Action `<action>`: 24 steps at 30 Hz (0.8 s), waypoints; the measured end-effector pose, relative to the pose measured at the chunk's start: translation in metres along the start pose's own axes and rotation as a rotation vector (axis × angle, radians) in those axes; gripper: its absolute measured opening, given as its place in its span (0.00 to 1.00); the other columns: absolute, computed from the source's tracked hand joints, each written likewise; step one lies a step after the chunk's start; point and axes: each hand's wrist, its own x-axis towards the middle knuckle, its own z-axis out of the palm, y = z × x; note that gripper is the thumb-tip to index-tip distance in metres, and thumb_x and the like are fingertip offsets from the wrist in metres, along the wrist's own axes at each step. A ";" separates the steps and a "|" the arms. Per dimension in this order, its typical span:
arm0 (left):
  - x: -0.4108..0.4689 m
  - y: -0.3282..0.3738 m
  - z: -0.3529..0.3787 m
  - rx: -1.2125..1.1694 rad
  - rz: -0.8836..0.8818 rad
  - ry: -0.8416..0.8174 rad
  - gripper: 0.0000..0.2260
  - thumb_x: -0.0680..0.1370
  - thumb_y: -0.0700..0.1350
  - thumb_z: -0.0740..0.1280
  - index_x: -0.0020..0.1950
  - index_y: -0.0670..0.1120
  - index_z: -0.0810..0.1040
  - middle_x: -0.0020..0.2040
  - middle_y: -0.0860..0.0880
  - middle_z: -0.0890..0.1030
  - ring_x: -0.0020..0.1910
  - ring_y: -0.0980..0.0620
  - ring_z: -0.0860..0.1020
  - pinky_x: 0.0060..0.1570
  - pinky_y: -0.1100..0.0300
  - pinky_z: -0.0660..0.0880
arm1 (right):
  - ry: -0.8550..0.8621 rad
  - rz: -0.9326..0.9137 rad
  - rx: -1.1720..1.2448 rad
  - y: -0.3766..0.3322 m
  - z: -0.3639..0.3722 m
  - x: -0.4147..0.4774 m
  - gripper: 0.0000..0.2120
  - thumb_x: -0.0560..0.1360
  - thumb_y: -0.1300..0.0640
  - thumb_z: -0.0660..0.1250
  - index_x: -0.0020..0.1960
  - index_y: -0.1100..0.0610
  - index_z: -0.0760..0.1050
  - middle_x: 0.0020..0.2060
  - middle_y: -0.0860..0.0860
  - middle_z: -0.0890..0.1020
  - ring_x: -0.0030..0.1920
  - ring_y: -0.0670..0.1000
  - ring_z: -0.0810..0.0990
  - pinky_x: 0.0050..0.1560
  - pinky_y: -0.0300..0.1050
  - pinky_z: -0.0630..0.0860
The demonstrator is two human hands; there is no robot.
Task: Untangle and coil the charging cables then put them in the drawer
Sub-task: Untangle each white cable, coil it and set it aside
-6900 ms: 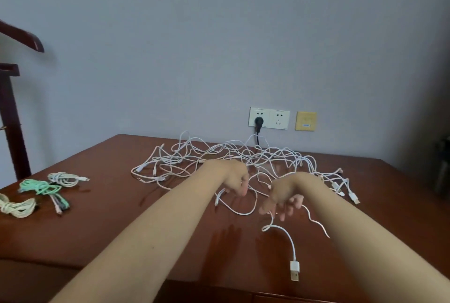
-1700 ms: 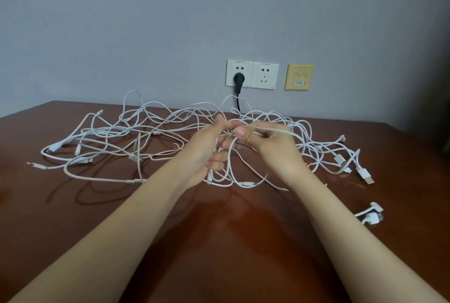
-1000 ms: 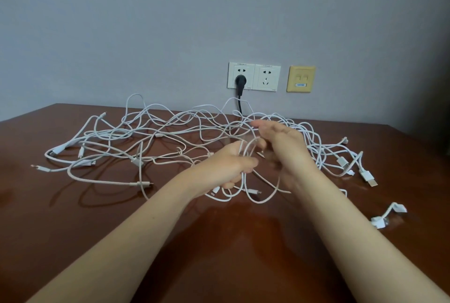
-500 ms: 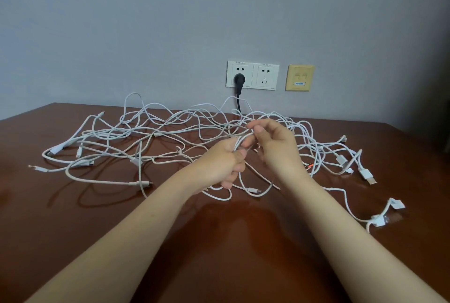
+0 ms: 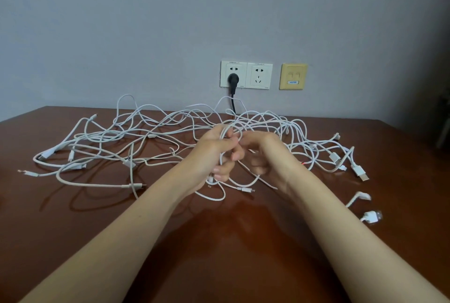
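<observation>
A tangle of several white charging cables sprawls across the back half of the brown wooden table. My left hand grips a small coil of white cable, its loops hanging below the fingers. My right hand is close beside it, fingers curled, pinching the same cable near the top of the coil. Two white plug ends of a cable lie loose at the right, near my right forearm. No drawer is in view.
Wall sockets with a black plug and its cord sit behind the tangle, beside a yellow wall plate. USB plugs lie at the tangle's right edge. A dark object stands at the far right edge.
Over the last seconds my hands wound more cable into the coil in my left hand. The loose plug ends at the right slid closer along the table.
</observation>
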 end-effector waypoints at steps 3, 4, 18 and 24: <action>-0.001 -0.001 0.001 0.017 -0.023 -0.013 0.09 0.82 0.38 0.53 0.41 0.45 0.64 0.24 0.50 0.70 0.14 0.59 0.56 0.21 0.74 0.55 | -0.040 -0.045 0.101 -0.004 -0.003 -0.002 0.06 0.73 0.60 0.63 0.37 0.60 0.72 0.29 0.51 0.65 0.19 0.42 0.55 0.19 0.34 0.51; 0.000 -0.001 0.001 0.011 -0.037 -0.017 0.08 0.82 0.38 0.53 0.43 0.45 0.64 0.25 0.50 0.70 0.15 0.59 0.56 0.21 0.73 0.56 | -0.035 -0.068 0.117 -0.005 -0.004 -0.004 0.10 0.74 0.61 0.64 0.34 0.58 0.73 0.27 0.50 0.66 0.19 0.42 0.56 0.18 0.34 0.51; -0.002 -0.003 0.006 -0.031 -0.166 -0.087 0.15 0.80 0.53 0.52 0.40 0.46 0.66 0.22 0.55 0.58 0.17 0.61 0.54 0.19 0.74 0.51 | 0.032 -0.136 -0.014 -0.009 -0.009 -0.009 0.12 0.74 0.65 0.63 0.33 0.57 0.69 0.18 0.46 0.69 0.17 0.41 0.62 0.19 0.31 0.58; 0.000 -0.008 0.006 0.015 -0.107 -0.047 0.13 0.81 0.52 0.53 0.49 0.48 0.73 0.23 0.55 0.61 0.18 0.61 0.54 0.20 0.72 0.52 | 0.013 -0.057 -0.112 -0.010 -0.010 -0.007 0.07 0.75 0.64 0.62 0.40 0.58 0.76 0.24 0.49 0.70 0.17 0.42 0.59 0.18 0.33 0.55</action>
